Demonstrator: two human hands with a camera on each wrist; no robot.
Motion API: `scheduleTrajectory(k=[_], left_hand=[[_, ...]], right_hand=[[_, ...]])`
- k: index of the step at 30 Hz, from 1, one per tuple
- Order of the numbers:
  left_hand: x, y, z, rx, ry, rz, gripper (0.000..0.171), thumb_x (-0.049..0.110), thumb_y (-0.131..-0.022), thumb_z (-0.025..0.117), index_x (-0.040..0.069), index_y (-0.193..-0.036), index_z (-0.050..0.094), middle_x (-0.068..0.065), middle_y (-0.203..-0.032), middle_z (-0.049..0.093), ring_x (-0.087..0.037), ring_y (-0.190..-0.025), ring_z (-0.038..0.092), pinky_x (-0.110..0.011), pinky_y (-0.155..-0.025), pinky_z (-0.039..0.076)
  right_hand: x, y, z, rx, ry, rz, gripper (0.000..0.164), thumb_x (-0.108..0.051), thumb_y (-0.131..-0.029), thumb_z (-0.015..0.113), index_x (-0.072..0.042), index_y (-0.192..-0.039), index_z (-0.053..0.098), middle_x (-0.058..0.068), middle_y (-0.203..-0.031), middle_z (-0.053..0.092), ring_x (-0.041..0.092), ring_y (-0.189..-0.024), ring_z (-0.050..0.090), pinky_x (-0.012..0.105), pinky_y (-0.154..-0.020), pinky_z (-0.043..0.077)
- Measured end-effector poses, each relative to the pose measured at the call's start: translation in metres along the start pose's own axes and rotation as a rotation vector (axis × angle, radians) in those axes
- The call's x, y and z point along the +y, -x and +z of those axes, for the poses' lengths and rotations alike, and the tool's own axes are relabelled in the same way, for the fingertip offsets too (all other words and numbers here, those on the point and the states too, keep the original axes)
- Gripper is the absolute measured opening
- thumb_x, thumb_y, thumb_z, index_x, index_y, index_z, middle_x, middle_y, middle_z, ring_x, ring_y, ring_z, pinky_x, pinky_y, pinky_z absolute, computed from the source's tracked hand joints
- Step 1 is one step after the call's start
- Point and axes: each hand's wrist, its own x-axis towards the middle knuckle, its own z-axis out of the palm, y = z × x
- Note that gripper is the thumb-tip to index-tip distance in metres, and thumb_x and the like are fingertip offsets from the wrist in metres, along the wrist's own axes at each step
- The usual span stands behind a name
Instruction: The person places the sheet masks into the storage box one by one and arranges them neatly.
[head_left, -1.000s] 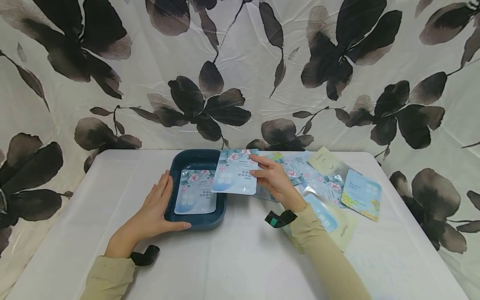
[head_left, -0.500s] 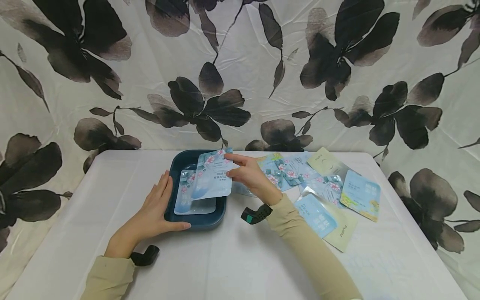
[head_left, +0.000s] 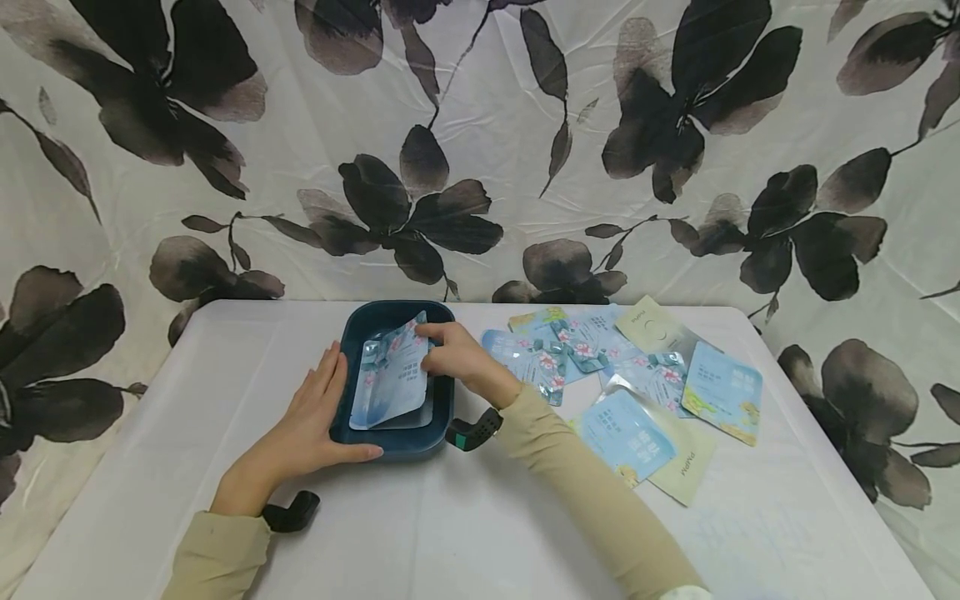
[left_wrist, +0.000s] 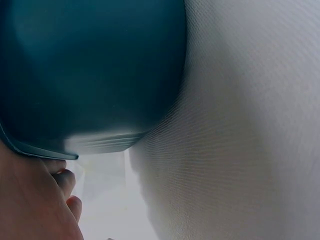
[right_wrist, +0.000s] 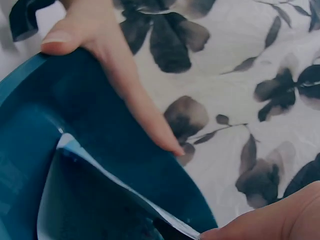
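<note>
My right hand (head_left: 465,360) pinches the right edge of a blue sheet-mask packet (head_left: 392,379) printed with pink flowers. The packet is tilted inside a dark blue tray (head_left: 397,446), its left side low and its right edge raised. Beneath it, part of another packet (head_left: 415,417) shows on the tray's floor. Along the tray's left side rests my left hand (head_left: 303,417), fingers straight on the outer wall and thumb at the front rim. In the right wrist view the held packet (right_wrist: 100,195) bows between the tray walls, and the left hand (right_wrist: 117,75) lies along the rim.
Right of the tray, several mask packets lie spread and overlapping on the white table (head_left: 480,525): a flowered one (head_left: 525,354), a pale green one (head_left: 656,325), a blue one with a yellow corner (head_left: 722,387), and another blue one (head_left: 626,437). A floral cloth (head_left: 540,142) hangs behind.
My right hand has carried the flowered packet leftward from beside the tray, over its right rim and down into it. The left hand has stayed at the tray's left side.
</note>
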Motion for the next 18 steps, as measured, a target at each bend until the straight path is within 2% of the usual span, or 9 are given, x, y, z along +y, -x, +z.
scheduleTrajectory(k=[3, 7, 11, 13, 15, 18], left_hand=[[0.0, 0.0, 0.0, 0.003, 0.001, 0.004, 0.141, 0.067, -0.067, 0.08, -0.001, -0.157, -0.005, -0.012, -0.164, -0.019, -0.046, -0.148, -0.007, -0.066, -0.115, 0.003], [0.0, -0.001, 0.0, 0.01, -0.006, 0.002, 0.141, 0.067, -0.067, 0.08, -0.002, -0.157, -0.003, -0.012, -0.164, -0.017, -0.046, -0.148, -0.005, -0.066, -0.115, 0.004], [0.0, -0.001, 0.001, 0.015, -0.011, 0.007, 0.14, 0.067, -0.067, 0.08, -0.001, -0.157, -0.002, -0.013, -0.164, -0.017, -0.044, -0.149, -0.006, -0.064, -0.116, 0.004], [-0.001, -0.001, 0.001, 0.015, -0.008, 0.01, 0.14, 0.067, -0.067, 0.08, -0.001, -0.157, -0.003, -0.013, -0.164, -0.016, -0.042, -0.149, -0.007, -0.064, -0.116, 0.004], [-0.001, -0.001, 0.0, 0.015, -0.007, 0.015, 0.14, 0.067, -0.067, 0.08, -0.001, -0.157, -0.003, -0.013, -0.164, -0.016, -0.042, -0.149, -0.007, -0.064, -0.116, 0.004], [-0.001, -0.001, 0.0, 0.014, -0.008, 0.019, 0.139, 0.067, -0.067, 0.08, 0.0, -0.157, -0.003, -0.013, -0.164, -0.016, -0.042, -0.15, -0.007, -0.065, -0.115, 0.005]], right_hand=[[-0.001, -0.001, 0.005, -0.02, -0.002, 0.007, 0.071, 0.017, -0.078, 0.054, 0.007, -0.147, 0.04, 0.02, -0.142, 0.051, 0.017, -0.094, 0.057, 0.023, -0.071, 0.048], [0.001, -0.001, 0.011, -0.042, -0.046, 0.04, 0.072, 0.021, -0.077, 0.051, 0.011, -0.147, 0.036, 0.023, -0.145, 0.047, 0.019, -0.098, 0.056, 0.025, -0.073, 0.048], [0.004, -0.002, 0.014, -0.038, -0.007, 0.04, 0.073, 0.022, -0.076, 0.049, 0.012, -0.147, 0.035, 0.024, -0.149, 0.041, 0.022, -0.107, 0.052, 0.027, -0.076, 0.044], [0.005, -0.003, 0.016, -0.038, 0.032, 0.032, 0.072, 0.021, -0.077, 0.049, 0.013, -0.147, 0.034, 0.024, -0.151, 0.039, 0.025, -0.116, 0.05, 0.029, -0.082, 0.044], [0.005, -0.002, 0.017, -0.034, 0.067, 0.034, 0.07, 0.018, -0.079, 0.052, 0.013, -0.147, 0.034, 0.022, -0.154, 0.036, 0.025, -0.13, 0.043, 0.029, -0.094, 0.042], [0.003, -0.001, 0.019, -0.041, 0.087, 0.055, 0.069, 0.012, -0.083, 0.055, 0.012, -0.148, 0.032, 0.022, -0.155, 0.034, 0.027, -0.139, 0.036, 0.037, -0.109, 0.037]])
